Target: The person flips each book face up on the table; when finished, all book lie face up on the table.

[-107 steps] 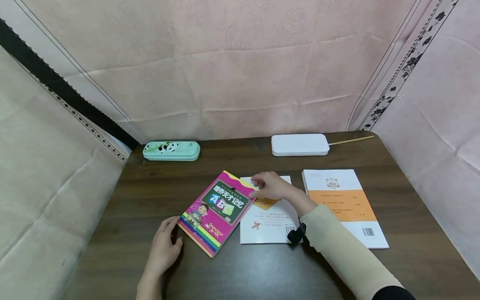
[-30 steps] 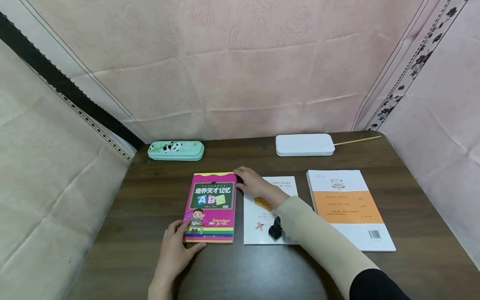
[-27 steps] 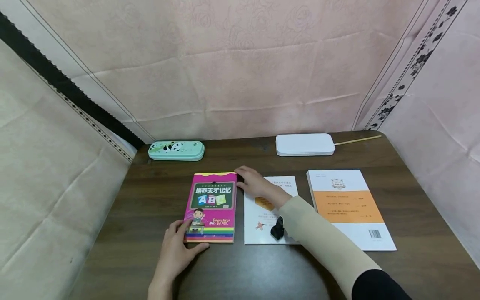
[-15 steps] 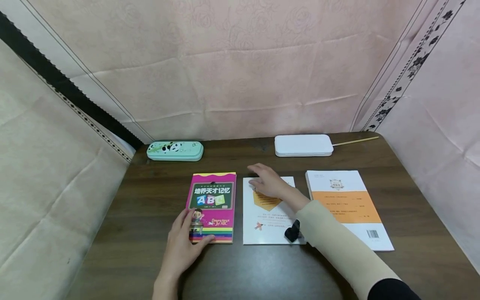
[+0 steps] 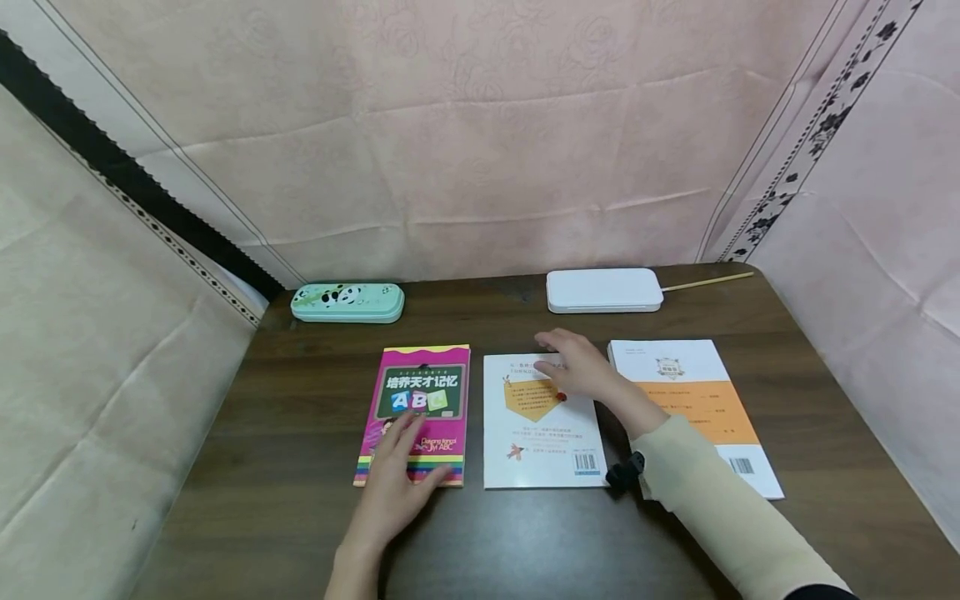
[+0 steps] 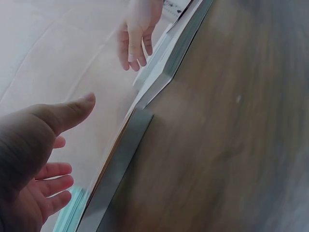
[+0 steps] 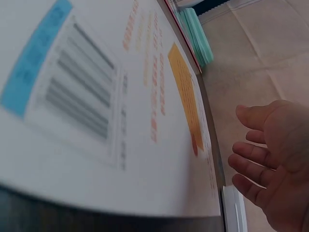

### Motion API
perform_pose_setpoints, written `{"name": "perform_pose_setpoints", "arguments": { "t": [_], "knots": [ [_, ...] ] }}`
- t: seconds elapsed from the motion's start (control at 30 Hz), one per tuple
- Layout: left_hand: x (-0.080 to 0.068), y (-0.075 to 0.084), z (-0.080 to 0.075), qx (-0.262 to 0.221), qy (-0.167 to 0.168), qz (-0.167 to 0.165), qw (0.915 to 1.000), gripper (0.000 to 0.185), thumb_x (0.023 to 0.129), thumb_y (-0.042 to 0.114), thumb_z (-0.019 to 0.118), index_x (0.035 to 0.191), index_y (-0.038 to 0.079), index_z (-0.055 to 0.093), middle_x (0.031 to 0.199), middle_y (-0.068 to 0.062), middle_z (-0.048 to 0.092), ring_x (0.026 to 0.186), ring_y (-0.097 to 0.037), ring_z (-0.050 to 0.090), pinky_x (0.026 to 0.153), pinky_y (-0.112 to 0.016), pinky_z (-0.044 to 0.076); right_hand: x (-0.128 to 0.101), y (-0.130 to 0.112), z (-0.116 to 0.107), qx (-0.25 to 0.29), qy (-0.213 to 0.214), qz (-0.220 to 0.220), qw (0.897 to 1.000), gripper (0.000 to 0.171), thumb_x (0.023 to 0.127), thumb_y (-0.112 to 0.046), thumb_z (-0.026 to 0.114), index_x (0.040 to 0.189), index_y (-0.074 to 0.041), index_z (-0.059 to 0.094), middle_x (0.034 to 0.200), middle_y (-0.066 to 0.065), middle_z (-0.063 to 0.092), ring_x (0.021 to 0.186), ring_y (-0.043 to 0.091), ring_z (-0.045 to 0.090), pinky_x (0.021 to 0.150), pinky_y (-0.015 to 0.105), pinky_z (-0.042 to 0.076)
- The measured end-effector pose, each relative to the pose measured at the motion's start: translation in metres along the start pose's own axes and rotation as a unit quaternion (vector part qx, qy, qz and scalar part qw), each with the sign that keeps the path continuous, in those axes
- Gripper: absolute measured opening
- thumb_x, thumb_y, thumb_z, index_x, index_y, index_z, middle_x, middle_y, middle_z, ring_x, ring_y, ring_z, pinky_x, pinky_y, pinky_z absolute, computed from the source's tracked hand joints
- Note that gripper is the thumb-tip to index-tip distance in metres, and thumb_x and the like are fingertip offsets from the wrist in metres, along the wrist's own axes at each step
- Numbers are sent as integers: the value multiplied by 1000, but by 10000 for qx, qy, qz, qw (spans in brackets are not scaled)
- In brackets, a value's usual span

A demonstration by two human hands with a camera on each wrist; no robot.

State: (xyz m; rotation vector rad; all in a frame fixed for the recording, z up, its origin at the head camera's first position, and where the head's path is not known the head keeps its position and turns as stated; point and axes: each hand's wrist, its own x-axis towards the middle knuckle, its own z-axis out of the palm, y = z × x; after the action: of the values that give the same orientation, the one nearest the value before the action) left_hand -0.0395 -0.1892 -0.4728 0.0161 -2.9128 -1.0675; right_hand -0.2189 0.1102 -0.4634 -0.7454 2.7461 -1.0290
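Left grip (image 5: 397,483): open, fingers straight and spread, over the near end of the pink book (image 5: 420,392); contact with the cover not determinable from the head view; in the left wrist view, palm (image 6: 29,164) apart from the book edge. Right grip (image 5: 577,371): open, fingers relaxed and holding nothing, above the far right corner of the white book (image 5: 540,442); confirmed in the right wrist view, with the open palm (image 7: 273,164) off the cover (image 7: 96,96).

Location of items: pink book flat on the surface (image 5: 525,542), left of centre; white book flat just beside it on the right, with a narrow gap between; orange-banded book (image 5: 705,392) further right, close to the white book and slightly skewed. At the far edge: panda pencil case (image 5: 347,302), white box (image 5: 603,290), thin stick (image 5: 708,282) at the right of the box.

Step in hand, as judged: squaring of books side by side in a row; pink and white books appear aligned along their near edges.

Requirement for the next move, as judged: flat contact on the orange-banded book; slight rotation to match its neighbours; light pressure only, to avoid shifting the white book.
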Motion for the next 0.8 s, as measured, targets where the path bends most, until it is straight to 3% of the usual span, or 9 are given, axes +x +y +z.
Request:
{"name": "perform_pose_setpoints", "arguments": {
  "t": [0.13,0.43,0.67,0.8],
  "knots": [
    [0,7,7,-62,-47,152,9999,82,80,37,87,151,16,49,160,-8,36,144,-34,35,105,-56,46,-8,3,-9,-100,86,76,9999,52,96,-22,72,141,0,56,134,16,60,122,33,59,98,50,52],
    [2,28,24,-240,-376,589,9973,77,84,34,85,150,13,50,159,-8,38,144,-33,38,109,-57,41,-26,15,-25,-610,207,402,9971,54,95,-21,73,140,2,56,132,20,60,121,36,58,100,53,49],
    [4,43,44,-120,-1027,669,9924,87,87,39,81,157,10,38,164,-8,30,148,-30,31,113,-51,38,-33,28,-27,-722,71,590,9956,60,96,-21,72,144,6,50,147,26,47,135,43,45,110,58,39],
    [3,45,52,-64,-1428,673,9874,86,87,39,80,155,6,39,165,-12,26,148,-33,32,112,-51,40,-34,36,-24,-788,-37,519,9955,60,96,-21,71,144,8,48,148,27,46,137,45,43,111,59,38]
  ]
}}
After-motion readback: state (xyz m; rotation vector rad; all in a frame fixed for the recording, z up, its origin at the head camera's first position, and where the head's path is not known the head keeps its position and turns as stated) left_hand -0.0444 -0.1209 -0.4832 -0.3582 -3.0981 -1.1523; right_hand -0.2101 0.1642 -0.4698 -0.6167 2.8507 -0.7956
